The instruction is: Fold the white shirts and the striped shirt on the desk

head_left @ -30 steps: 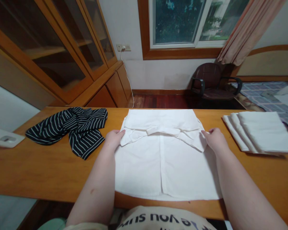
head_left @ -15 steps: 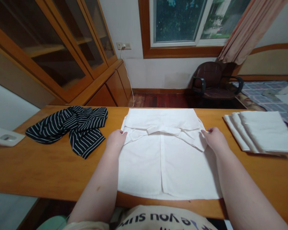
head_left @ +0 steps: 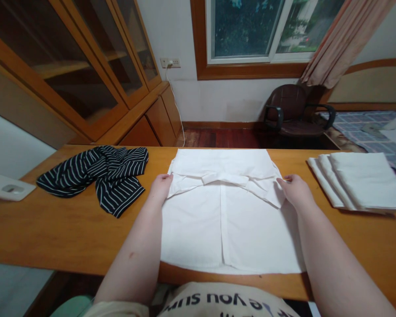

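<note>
Pinching white shirt (head_left: 224, 211) at 9 and 3 o'clock: left hand (head_left: 161, 187) and right hand (head_left: 295, 190) curled, seemingly gripping the folded flap's ends. Lies flat mid-surface (head_left: 53, 229), long axis 12 to 6, hem at the near edge. Bare wood at 8; striped garment (head_left: 99, 176) at 10, folded stack (head_left: 359, 180) at 2.

I see a white shirt (head_left: 227, 211) of smooth matt cloth, a striped garment (head_left: 102, 178) of soft knit at the table's (head_left: 53, 229) left edge, its wood glossy, varnished.
</note>
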Motion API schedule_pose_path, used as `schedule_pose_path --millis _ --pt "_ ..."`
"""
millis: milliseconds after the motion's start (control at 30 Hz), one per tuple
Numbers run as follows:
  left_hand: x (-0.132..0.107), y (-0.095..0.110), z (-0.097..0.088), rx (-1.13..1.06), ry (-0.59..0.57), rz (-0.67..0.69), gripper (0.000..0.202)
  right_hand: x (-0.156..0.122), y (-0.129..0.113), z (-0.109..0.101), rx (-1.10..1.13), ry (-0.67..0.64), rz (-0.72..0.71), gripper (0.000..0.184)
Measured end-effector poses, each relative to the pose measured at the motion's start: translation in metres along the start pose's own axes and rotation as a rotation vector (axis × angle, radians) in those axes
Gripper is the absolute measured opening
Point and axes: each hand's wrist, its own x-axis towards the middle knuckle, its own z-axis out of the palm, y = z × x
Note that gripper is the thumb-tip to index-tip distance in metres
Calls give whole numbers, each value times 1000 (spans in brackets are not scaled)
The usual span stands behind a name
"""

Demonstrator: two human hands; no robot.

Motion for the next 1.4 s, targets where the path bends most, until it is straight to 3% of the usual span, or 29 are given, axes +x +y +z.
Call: schedule_pose_path --millis 100,300,433,533,667,800,933,1100,1267,1400 --pt "3 0 4 -6 -11 -1 40 0 0 0 0 -14 1 51" --pt "-1 3 11 -297 -139 33 49 0 0 -1 1 -17 19 47" --pt "-5 5 5 103 -12 182 48 -2 0 -4 7 29 26 55" --pt "-15 11 2 369 73 336 45 -5 -2 -7 -45 72 -28 50" --pt "-29 16 12 470 -88 443 62 -8 -6 -8 -109 57 -110 41" --pt "-34 14 24 632 -244 436 75 -11 -10 -6 -203 36 -187 41" --pt "-32 11 28 679 -256 411 74 -13 -11 -7 -300 64 -207 43" --pt "-30 10 27 684 -251 433 74 -12 -8 -6 -268 -16 -154 43" --pt "-31 11 26 678 -254 426 75 -11 -11 2 -208 1 -232 45" --pt "-32 13 24 672 -271 417 75 -8 -12 9 -151 -47 -216 45"
